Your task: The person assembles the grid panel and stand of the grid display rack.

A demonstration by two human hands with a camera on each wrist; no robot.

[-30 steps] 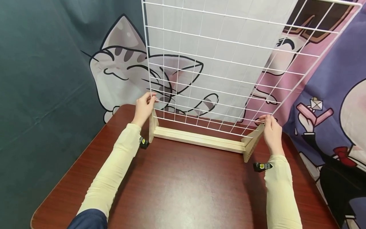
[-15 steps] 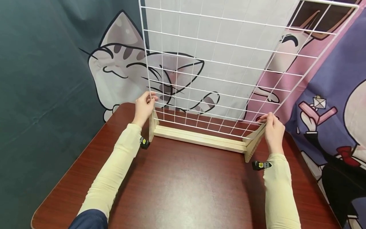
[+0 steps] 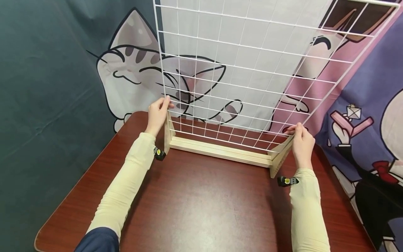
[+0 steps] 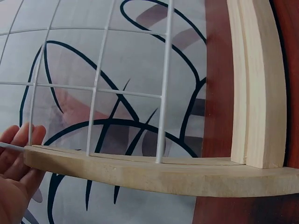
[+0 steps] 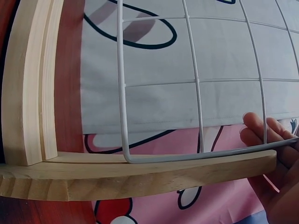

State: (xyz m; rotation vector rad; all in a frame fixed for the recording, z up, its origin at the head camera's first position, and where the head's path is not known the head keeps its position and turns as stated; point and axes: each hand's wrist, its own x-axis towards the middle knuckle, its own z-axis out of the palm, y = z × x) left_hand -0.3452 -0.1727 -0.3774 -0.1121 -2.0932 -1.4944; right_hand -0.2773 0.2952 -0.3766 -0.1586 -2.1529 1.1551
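Note:
A white wire grid panel leans upright, its bottom wire apart from the crossbar of a pale wooden stand. My left hand pinches the panel's left edge at the top of the stand's left side board. At the other edge, my right hand holds the side wire near the tip of the right side board. Fingers of both hands show behind the wires in the wrist views. The panel's right lower corner lies against the right board's inner side. Whether the left edge sits in a groove, I cannot tell.
The stand is on a reddish-brown table with a rounded front left corner. Behind hangs a printed cloth with cartoon cats, and a purple cloth is at the right. A small black camera is strapped to each wrist.
My left hand has shifted slightly up along the panel's edge and its thumb now points upward. The panel tilts very slightly; the right hand stays at about the same spot on the wire.

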